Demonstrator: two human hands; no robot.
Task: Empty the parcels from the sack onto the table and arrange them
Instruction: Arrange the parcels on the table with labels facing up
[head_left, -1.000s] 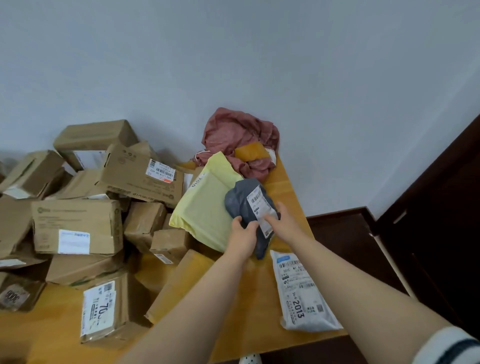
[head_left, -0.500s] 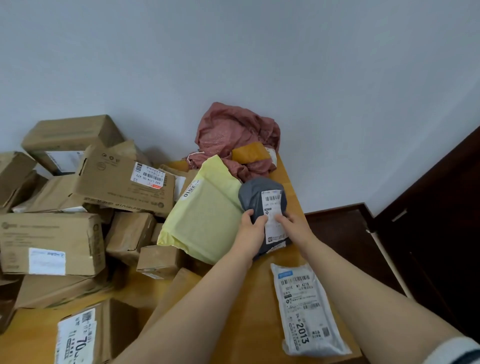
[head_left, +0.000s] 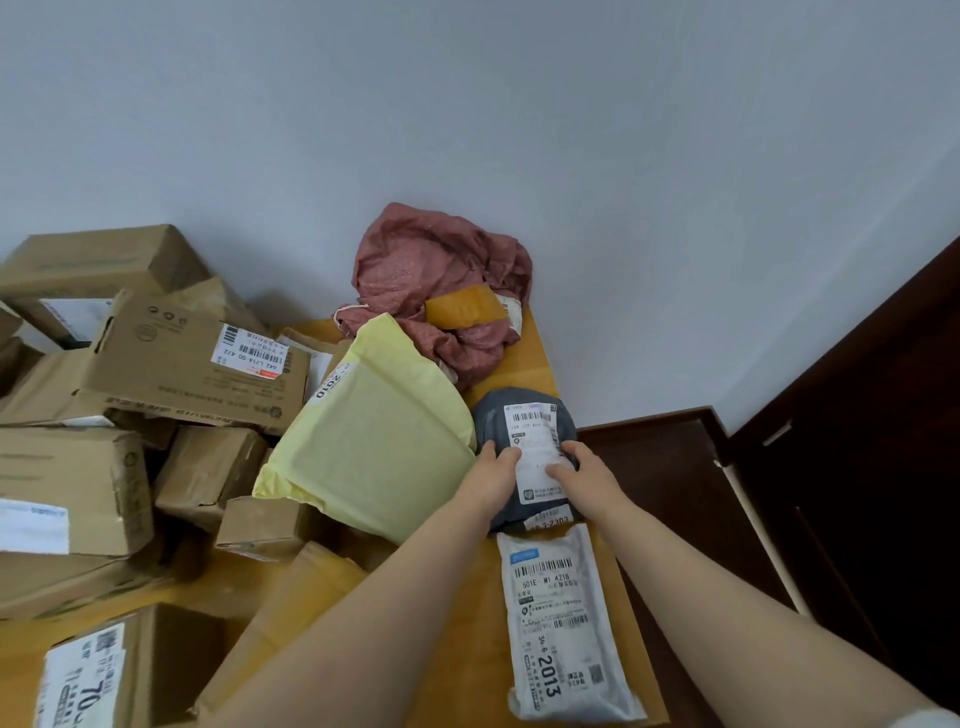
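Shifted farther along the table (head_left: 535, 364), grey parcel (head_left: 493, 431) gripped by left hand (head_left: 491, 475) and right hand (head_left: 582, 475) — crowding the right edge, it could slip off.

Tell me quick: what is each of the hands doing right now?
Left hand: closed on the left edge of the grey parcel.
Right hand: closed on the same parcel's right edge, thumb on its label.

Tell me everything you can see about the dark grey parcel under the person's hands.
The grey parcel is a soft, rounded plastic mailer with a long white barcode label on top. It lies on the wooden table, beside the yellow mailer and just beyond the white mailer. The left hand and right hand press its sides.
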